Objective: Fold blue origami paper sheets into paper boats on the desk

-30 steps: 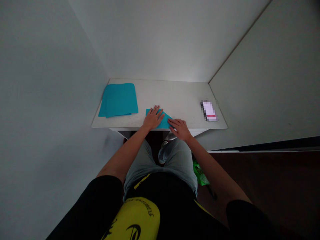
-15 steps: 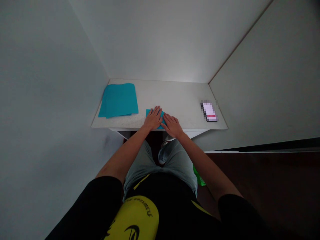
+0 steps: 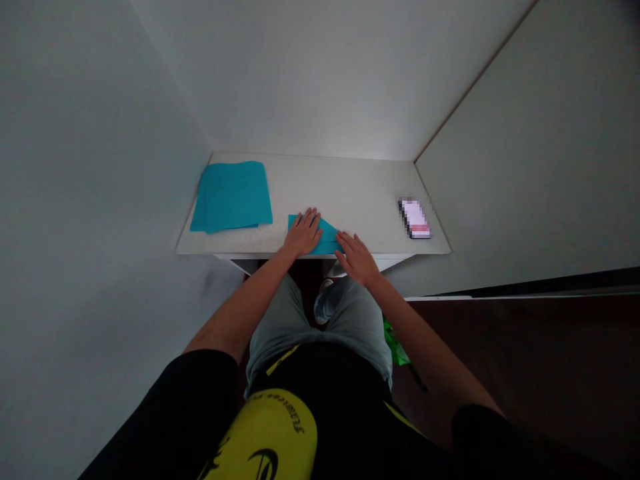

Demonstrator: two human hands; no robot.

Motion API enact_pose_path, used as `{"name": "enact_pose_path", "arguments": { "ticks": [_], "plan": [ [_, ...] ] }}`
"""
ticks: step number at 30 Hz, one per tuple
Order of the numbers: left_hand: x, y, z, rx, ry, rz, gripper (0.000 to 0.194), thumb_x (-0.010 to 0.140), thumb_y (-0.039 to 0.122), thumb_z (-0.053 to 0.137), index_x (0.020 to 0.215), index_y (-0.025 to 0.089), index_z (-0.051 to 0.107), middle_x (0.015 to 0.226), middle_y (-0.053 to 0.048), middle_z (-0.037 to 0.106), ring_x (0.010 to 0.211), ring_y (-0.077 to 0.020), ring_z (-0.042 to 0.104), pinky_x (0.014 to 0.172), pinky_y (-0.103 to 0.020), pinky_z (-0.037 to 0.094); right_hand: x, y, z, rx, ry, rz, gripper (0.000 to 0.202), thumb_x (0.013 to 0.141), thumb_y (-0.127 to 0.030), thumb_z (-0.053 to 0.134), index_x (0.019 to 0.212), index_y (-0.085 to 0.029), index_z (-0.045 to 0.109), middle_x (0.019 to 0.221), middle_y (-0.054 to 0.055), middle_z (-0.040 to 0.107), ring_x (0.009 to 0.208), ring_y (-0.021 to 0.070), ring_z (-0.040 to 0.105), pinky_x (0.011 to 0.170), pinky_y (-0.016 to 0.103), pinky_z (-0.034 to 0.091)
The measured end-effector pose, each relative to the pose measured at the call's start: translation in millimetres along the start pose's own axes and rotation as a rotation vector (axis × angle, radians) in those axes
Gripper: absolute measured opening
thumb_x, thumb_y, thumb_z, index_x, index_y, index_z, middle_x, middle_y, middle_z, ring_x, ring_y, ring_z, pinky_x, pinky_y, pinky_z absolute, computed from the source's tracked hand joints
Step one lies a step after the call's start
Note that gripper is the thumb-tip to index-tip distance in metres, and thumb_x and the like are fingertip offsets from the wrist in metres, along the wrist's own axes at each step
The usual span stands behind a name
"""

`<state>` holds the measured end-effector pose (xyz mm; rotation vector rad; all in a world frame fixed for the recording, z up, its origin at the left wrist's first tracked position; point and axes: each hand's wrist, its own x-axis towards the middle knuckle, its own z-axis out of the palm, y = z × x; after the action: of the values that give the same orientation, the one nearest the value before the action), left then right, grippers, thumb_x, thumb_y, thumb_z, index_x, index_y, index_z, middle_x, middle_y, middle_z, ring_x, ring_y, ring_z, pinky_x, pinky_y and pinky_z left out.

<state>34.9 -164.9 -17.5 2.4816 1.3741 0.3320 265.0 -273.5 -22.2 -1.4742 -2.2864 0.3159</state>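
Observation:
A folded sheet of blue paper [image 3: 327, 239] lies at the front edge of the white table, its right end narrowing to a slanted point. My left hand [image 3: 303, 233] rests flat on its left part, fingers stretched out and covering some of it. At the pointed right end, my right hand [image 3: 359, 259] touches the paper with its fingertips, fingers extended. Part of the paper under both hands is hidden.
Several larger blue sheets [image 3: 237, 197] are stacked at the table's left. A phone [image 3: 415, 219] with a blurred screen lies at the right. Walls enclose the table [image 3: 345, 183] at the back and sides. Something green [image 3: 396, 347] is on the floor by my right leg.
My right hand has slid right along the paper, away from my left hand, showing more of the folded sheet between them. The left hand stays on the paper. The view has shifted slightly.

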Motion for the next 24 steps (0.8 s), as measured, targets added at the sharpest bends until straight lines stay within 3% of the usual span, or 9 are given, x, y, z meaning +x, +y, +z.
{"name": "enact_pose_path", "arguments": {
  "ticks": [5,8,12,15,18,20,24],
  "plan": [
    [11,-3,-22.8,0.013,-0.142,-0.142,0.069,0.111,0.041,0.043,0.174,0.012,0.040,0.187,-0.016,0.033,0.175,-0.0295,0.026,0.143,-0.049,0.020,41,-4,21,-0.048,-0.088,-0.026,0.074,0.119,-0.056,0.035,0.174,-0.008,0.045,0.181,0.021,0.042,0.171,0.0342,0.039,0.143,0.061,0.027],
    [18,-12,-41.9,0.051,-0.057,-0.307,0.066,0.105,0.050,0.058,0.159,0.013,0.056,0.174,-0.022,0.050,0.163,-0.0371,0.044,0.135,-0.053,0.035,41,-3,27,-0.078,-0.071,-0.035,0.082,0.117,-0.063,0.036,0.177,-0.006,0.039,0.184,0.022,0.035,0.173,0.0348,0.034,0.144,0.059,0.025],
    [25,-27,-60.6,0.039,-0.008,-0.435,0.044,0.103,0.054,0.065,0.125,0.018,0.074,0.150,-0.022,0.067,0.145,-0.0410,0.058,0.124,-0.057,0.043,36,0,28,-0.070,-0.053,-0.058,0.090,0.115,-0.071,0.037,0.179,-0.008,0.035,0.184,0.021,0.034,0.173,0.0356,0.034,0.144,0.060,0.025],
    [28,-33,-65.8,-0.079,-0.047,-0.481,0.045,0.103,0.052,0.069,0.132,0.018,0.071,0.137,-0.019,0.075,0.130,-0.0348,0.068,0.115,-0.049,0.052,36,1,29,-0.060,-0.044,-0.068,0.092,0.114,-0.073,0.038,0.179,-0.009,0.034,0.184,0.021,0.035,0.173,0.0360,0.034,0.143,0.061,0.026],
    [30,-35,-67.1,-0.060,-0.009,-0.479,0.055,0.096,0.055,0.078,0.134,0.016,0.072,0.139,-0.021,0.076,0.134,-0.0393,0.068,0.115,-0.051,0.053,36,0,29,-0.066,-0.043,-0.064,0.092,0.114,-0.072,0.039,0.178,-0.005,0.037,0.184,0.024,0.035,0.173,0.0367,0.034,0.143,0.061,0.026],
    [28,-35,-66.4,-0.062,0.018,-0.429,0.050,0.096,0.056,0.078,0.128,0.018,0.076,0.140,-0.020,0.076,0.139,-0.0409,0.066,0.119,-0.052,0.051,37,-1,29,-0.068,-0.044,-0.063,0.091,0.114,-0.071,0.039,0.177,-0.004,0.038,0.183,0.025,0.035,0.173,0.0368,0.034,0.143,0.061,0.027],
    [9,-24,-51.7,-0.239,-0.007,-0.199,0.049,0.110,0.050,0.057,0.143,0.016,0.072,0.148,-0.015,0.075,0.139,-0.0293,0.070,0.124,-0.042,0.052,37,-4,26,-0.065,-0.049,-0.048,0.089,0.115,-0.069,0.037,0.175,-0.004,0.040,0.182,0.024,0.038,0.172,0.0359,0.036,0.143,0.060,0.026]
  ]
}}
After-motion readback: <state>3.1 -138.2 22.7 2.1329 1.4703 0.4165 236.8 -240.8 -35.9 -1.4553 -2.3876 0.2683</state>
